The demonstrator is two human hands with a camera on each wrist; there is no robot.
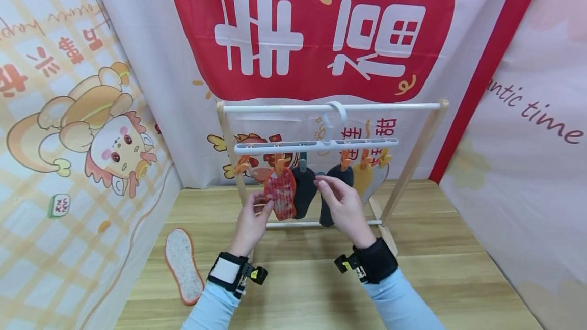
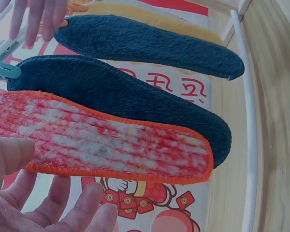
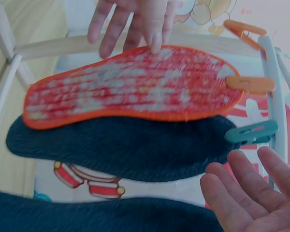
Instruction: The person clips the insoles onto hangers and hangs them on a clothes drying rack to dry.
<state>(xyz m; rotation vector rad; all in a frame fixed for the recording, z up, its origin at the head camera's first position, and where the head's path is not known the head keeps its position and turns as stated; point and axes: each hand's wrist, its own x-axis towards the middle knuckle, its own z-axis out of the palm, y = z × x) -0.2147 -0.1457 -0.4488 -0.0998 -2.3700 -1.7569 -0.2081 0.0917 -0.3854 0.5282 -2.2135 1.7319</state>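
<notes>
A red-and-white insole with orange edging point(image 1: 280, 195) hangs by an orange clip point(image 3: 250, 84). My left hand point(image 1: 254, 218) is at its outer edge, thumb touching the edge and the other fingers loosely spread. Beside it a dark blue insole point(image 2: 106, 89) hangs from a teal clip point(image 3: 253, 132), partly behind the red one. My right hand point(image 1: 341, 205) is between this insole and a second dark insole point(image 1: 345, 173), fingers relaxed and partly spread, with nothing seen in them. That second insole is partly hidden by the hand.
A white hanger point(image 1: 316, 145) hangs on a wood-and-white rack point(image 1: 415, 164). Further right on it are a yellow insole point(image 1: 363, 180) and a pale one point(image 1: 379, 177). An orange clip point(image 1: 241, 165) at the left end holds nothing. A grey insole with red edging point(image 1: 182, 264) lies on the table.
</notes>
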